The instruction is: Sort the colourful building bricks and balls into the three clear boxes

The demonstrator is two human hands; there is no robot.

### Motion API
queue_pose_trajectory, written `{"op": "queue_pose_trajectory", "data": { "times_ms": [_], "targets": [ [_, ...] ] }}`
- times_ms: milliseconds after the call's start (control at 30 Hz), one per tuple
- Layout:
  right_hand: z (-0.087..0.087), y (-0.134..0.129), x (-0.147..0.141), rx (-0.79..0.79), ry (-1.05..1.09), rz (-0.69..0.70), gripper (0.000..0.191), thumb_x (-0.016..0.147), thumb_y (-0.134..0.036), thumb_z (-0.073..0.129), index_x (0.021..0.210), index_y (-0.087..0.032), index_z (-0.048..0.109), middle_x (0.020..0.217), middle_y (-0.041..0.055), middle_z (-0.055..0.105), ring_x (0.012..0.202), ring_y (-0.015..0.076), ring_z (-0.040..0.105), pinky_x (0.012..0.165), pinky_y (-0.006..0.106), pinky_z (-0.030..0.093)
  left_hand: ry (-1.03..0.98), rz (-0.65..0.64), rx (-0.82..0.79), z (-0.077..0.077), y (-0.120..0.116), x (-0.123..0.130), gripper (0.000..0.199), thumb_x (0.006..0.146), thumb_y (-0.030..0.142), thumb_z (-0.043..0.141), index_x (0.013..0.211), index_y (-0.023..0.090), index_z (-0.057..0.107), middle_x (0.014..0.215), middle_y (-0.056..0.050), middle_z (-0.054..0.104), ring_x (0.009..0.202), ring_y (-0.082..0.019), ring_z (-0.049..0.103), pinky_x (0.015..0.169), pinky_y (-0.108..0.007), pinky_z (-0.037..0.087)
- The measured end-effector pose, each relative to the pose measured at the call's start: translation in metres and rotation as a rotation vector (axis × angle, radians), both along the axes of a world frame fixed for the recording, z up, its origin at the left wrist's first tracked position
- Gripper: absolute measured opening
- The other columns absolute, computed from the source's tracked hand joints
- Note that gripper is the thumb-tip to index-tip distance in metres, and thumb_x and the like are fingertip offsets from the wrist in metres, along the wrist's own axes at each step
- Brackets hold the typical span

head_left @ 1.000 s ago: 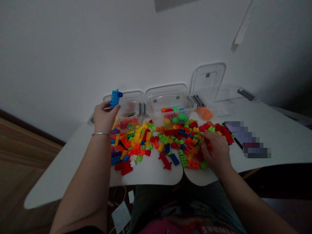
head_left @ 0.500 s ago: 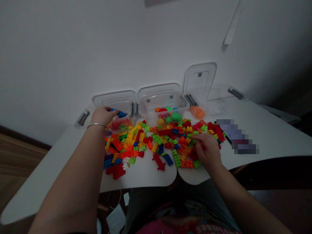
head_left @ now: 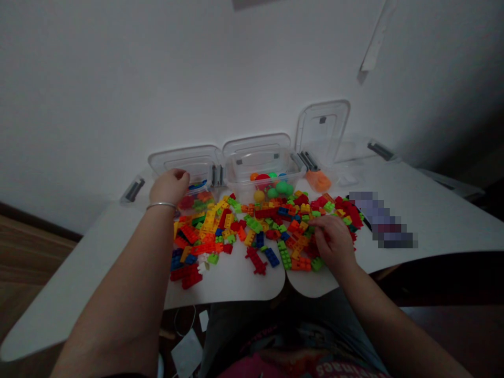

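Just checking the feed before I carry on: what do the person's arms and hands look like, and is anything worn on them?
The left hand and right hand are bare and ungloved, and the forearms show no sleeves. A thin silver bangle circles the left wrist; the right wrist shows nothing worn.

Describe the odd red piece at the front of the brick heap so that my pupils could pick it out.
On the white table, find the heap of plastic bricks. At its front edge lies a red piece with side stubs, unlike the plain rectangular bricks beside it.
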State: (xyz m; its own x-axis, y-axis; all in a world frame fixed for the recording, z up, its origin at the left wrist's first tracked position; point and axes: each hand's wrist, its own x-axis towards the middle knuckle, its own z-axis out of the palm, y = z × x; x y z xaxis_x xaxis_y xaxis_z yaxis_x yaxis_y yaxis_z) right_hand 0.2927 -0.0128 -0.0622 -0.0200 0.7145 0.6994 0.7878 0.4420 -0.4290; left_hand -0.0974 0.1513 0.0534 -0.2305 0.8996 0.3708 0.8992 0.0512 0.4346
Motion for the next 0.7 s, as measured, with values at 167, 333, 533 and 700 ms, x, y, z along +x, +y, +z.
{"op": "queue_pose_trajectory", "data": {
  "times_ms": [167,333,533,700],
  "targets": [
    [-0.003,0.002,0.002,0.01,-0.008,-0.002,0.018,0.089,-0.019,0.047,0.091,-0.023,0.065,0.089,0.005,0.07,0.088,0.022,0.063,0.084,0.041,0.048,0.115,-0.076,0.336,0.002,-0.04,0.027,0.041,0.08,0.031,0.057,0.118,0.017,0.062,0.134,-0.015,0.052,0.125,-0.031,0.048,0.109,-0.048,0.035],
    [-0.006,0.003,0.003,0.018,0.017,-0.009,0.018,0.09,-0.02,0.047,0.092,-0.023,0.064,0.089,0.0052,0.069,0.087,0.0223,0.062,0.083,0.041,0.047,0.159,-0.296,0.398,-0.022,-0.094,0.066,0.028,0.086,0.031,0.054,0.109,0.019,0.065,0.128,-0.012,0.056,0.122,-0.028,0.051,0.107,-0.046,0.038],
    [-0.005,0.004,0.001,0.014,0.014,0.0,0.019,0.088,-0.019,0.048,0.095,-0.023,0.066,0.089,0.0054,0.07,0.086,0.0233,0.063,0.082,0.042,0.048,0.2,-0.615,0.203,-0.069,-0.136,0.111,0.026,0.091,0.026,0.052,0.113,0.022,0.064,0.12,-0.008,0.064,0.113,-0.024,0.056,0.1,-0.043,0.045],
    [-0.006,0.006,0.001,0.005,-0.024,0.034,0.019,0.087,-0.02,0.049,0.097,-0.021,0.065,0.09,0.0067,0.07,0.087,0.0236,0.063,0.081,0.042,0.048,0.373,-0.663,0.166,-0.085,-0.142,0.126,0.031,0.089,0.02,0.053,0.118,0.026,0.065,0.124,-0.006,0.064,0.12,-0.027,0.052,0.108,-0.05,0.036]
  ]
}}
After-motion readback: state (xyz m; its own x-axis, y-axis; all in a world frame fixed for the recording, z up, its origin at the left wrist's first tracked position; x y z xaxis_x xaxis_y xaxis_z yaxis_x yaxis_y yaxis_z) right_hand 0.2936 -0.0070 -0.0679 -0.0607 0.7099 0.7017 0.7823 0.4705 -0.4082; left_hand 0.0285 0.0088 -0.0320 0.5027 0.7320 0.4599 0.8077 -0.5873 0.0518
